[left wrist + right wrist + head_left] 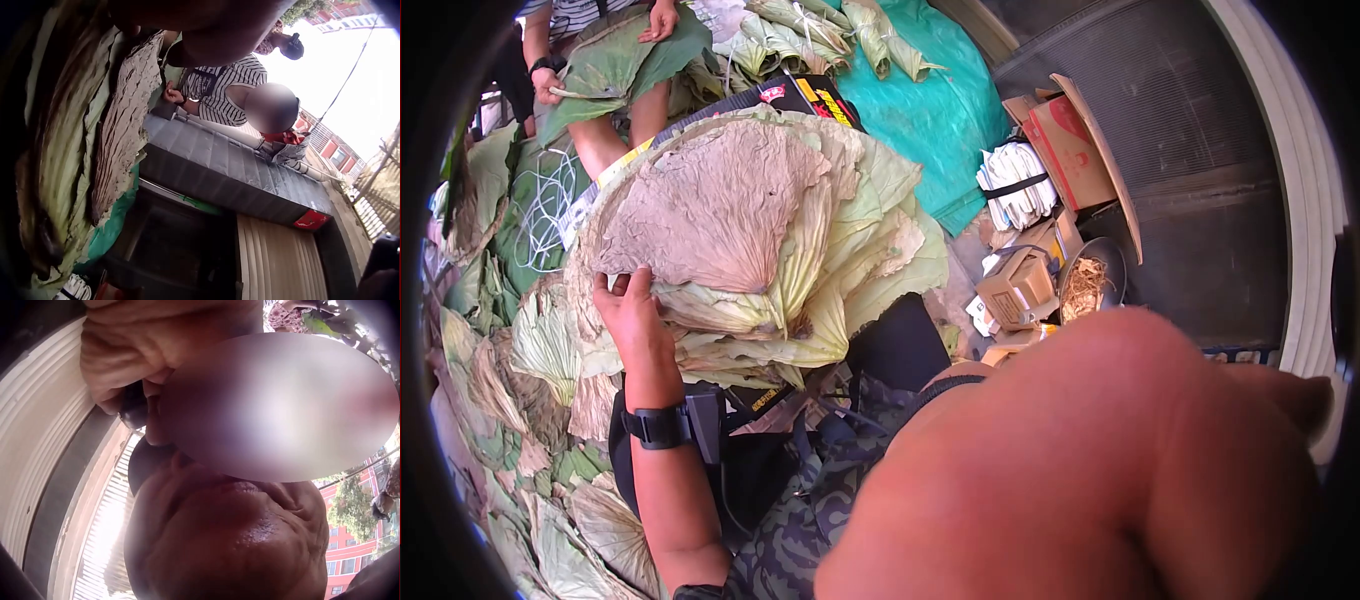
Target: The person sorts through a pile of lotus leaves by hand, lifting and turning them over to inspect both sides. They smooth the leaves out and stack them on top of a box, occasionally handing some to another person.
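Note:
A broad stack of dried lotus leaves (710,210), grey-brown on top with paler green ones below, lies in front of the wearer in the head view. My left hand (638,315) rests on its near left part, fingertips on the brown top leaf. The left wrist view shows the layered leaf edges (125,125) close under that hand. My right arm is raised across the lower right of the head view, its hand out of sight there. In the right wrist view my right hand (169,340) is up beside the wearer's head, by a small dark object (132,406); I cannot tell whether it grips this.
Another person (605,90) opposite holds a green leaf (605,75). Rolled leaf bundles (800,35) lie by a teal sheet (920,120). Strapped white bundles (1015,185) and cardboard boxes (1070,150) stand at the right; more leaves (550,340) cover the left.

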A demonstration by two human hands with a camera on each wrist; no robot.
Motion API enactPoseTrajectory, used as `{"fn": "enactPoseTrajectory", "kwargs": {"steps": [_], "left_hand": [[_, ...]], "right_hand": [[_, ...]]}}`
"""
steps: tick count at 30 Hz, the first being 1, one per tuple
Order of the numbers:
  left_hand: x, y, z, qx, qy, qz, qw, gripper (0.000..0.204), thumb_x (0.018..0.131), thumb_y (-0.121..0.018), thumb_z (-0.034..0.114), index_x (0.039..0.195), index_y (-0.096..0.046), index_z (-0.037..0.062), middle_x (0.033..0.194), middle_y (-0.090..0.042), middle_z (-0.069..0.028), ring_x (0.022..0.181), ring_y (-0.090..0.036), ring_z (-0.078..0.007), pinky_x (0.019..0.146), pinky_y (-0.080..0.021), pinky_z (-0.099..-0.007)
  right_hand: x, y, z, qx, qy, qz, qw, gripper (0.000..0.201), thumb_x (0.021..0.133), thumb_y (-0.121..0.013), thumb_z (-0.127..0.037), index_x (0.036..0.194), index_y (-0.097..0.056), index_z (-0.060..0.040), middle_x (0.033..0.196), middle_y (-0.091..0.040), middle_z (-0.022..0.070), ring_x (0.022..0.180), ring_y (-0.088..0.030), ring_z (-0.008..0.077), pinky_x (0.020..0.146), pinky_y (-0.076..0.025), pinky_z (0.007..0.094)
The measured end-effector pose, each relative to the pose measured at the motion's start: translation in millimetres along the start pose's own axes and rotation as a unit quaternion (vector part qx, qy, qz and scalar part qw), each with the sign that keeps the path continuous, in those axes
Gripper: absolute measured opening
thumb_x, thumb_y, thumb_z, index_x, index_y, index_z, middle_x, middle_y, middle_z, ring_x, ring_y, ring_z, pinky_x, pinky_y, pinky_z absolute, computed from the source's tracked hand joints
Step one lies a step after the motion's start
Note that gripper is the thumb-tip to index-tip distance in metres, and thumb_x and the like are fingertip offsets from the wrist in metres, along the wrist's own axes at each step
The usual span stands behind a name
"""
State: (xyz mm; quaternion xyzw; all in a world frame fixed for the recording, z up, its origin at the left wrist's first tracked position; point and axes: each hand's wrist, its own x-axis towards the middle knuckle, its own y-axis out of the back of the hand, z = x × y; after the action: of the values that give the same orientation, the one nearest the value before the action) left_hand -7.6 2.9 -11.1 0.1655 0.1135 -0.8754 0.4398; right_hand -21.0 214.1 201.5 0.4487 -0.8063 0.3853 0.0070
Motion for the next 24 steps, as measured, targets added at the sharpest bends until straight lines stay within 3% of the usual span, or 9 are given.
{"fn": "enactPoseTrajectory", "kwargs": {"steps": [12,14,15,17,18,20,21,23,24], "left_hand": [[-3.6,0.8,9.0,-0.005,0.003,-0.002,1.0,0.073,0.076,-0.064,0.006,0.135,-0.021,0.0014,0.11,-0.048,-0.0098,0.085,-0.051,-0.0147,0.064,-0.04,-0.0268],[1.6,2.0,4.0,-0.022,-0.004,0.001,1.0,0.075,0.075,-0.064,0.005,0.136,-0.021,0.0014,0.115,-0.045,-0.0135,0.093,-0.05,-0.0184,0.077,-0.042,-0.0297],[12.5,5.3,-14.9,-0.021,-0.009,0.006,1.0,0.075,0.075,-0.064,0.005,0.136,-0.021,0.0014,0.115,-0.045,-0.0135,0.093,-0.05,-0.0184,0.077,-0.042,-0.0297],[43.4,19.9,-58.6,0.003,-0.158,-0.004,0.987,0.076,0.074,-0.066,0.005,0.135,-0.021,-0.0025,0.121,-0.042,-0.0181,0.107,-0.045,-0.0234,0.091,-0.037,-0.0334],[11.5,2.2,-17.1,0.056,-0.204,0.062,0.975,0.073,0.073,-0.065,0.006,0.132,-0.024,-0.007,0.125,-0.039,-0.0237,0.117,-0.038,-0.0299,0.099,-0.03,-0.0377],[-14.4,0.0,13.3,0.228,-0.398,0.1,0.883,0.065,0.071,-0.063,0.008,0.127,-0.033,-0.0077,0.127,-0.039,-0.027,0.117,-0.039,-0.0395,0.102,-0.027,-0.0434],[-19.6,-1.2,18.2,0.245,-0.429,0.06,0.867,0.062,0.071,-0.064,0.008,0.125,-0.038,-0.0053,0.125,-0.042,-0.0249,0.115,-0.04,-0.0395,0.101,-0.028,-0.043],[-28.4,-4.3,19.8,0.273,-0.462,-0.032,0.843,0.053,0.071,-0.065,0.01,0.12,-0.046,-0.0003,0.121,-0.047,-0.0214,0.114,-0.042,-0.0392,0.099,-0.031,-0.043],[-31.7,-6.3,15.4,0.284,-0.465,-0.083,0.834,0.049,0.071,-0.065,0.01,0.116,-0.05,0.0024,0.12,-0.049,-0.0201,0.113,-0.042,-0.039,0.097,-0.032,-0.0433]], "right_hand": [[-1.3,-14.1,2.5,-0.014,-0.009,0.017,1.0,0.042,0.087,-0.049,-0.04,0.084,-0.058,0.0014,0.059,-0.054,0.0054,0.05,-0.053,0.0099,0.048,-0.038,0.0195],[-2.1,-16.9,4.6,-0.014,-0.01,0.021,1.0,0.043,0.087,-0.049,-0.04,0.085,-0.058,0.0014,0.059,-0.055,0.0055,0.051,-0.053,0.0099,0.047,-0.037,0.0191],[0.1,-18.9,6.7,-0.01,-0.01,0.017,1.0,0.043,0.087,-0.049,-0.04,0.085,-0.058,0.0014,0.059,-0.055,0.0055,0.051,-0.053,0.0099,0.047,-0.037,0.0189],[9.4,-22.5,15.4,0.006,-0.012,-0.001,1.0,0.043,0.087,-0.049,-0.04,0.085,-0.058,0.0013,0.06,-0.055,0.0055,0.051,-0.054,0.0099,0.047,-0.037,0.0185],[15.6,-30.2,19.1,0.018,-0.014,-0.012,1.0,0.043,0.087,-0.049,-0.04,0.085,-0.058,0.0013,0.06,-0.055,0.0056,0.051,-0.054,0.0099,0.046,-0.037,0.0183],[21.6,-2.0,40.5,-0.124,-0.031,0.081,0.989,0.03,0.089,-0.052,-0.03,0.086,-0.059,-0.0002,0.066,-0.058,0.0032,0.059,-0.054,0.0065,0.047,-0.038,0.0178],[22.6,10.5,52.2,-0.191,-0.06,0.144,0.969,0.022,0.089,-0.053,-0.022,0.086,-0.059,-0.0004,0.067,-0.058,0.0026,0.06,-0.054,0.0063,0.049,-0.041,0.0193],[15.0,46.6,74.7,-0.348,-0.121,0.172,0.913,0.022,0.086,-0.054,-0.018,0.093,-0.059,0.0019,0.077,-0.061,0.0058,0.065,-0.057,0.0104,0.059,-0.047,0.0237],[9.9,60.8,84.1,-0.345,-0.123,0.169,0.915,0.022,0.086,-0.054,-0.018,0.093,-0.059,0.0019,0.077,-0.061,0.0058,0.065,-0.057,0.0104,0.059,-0.047,0.0237]]}}
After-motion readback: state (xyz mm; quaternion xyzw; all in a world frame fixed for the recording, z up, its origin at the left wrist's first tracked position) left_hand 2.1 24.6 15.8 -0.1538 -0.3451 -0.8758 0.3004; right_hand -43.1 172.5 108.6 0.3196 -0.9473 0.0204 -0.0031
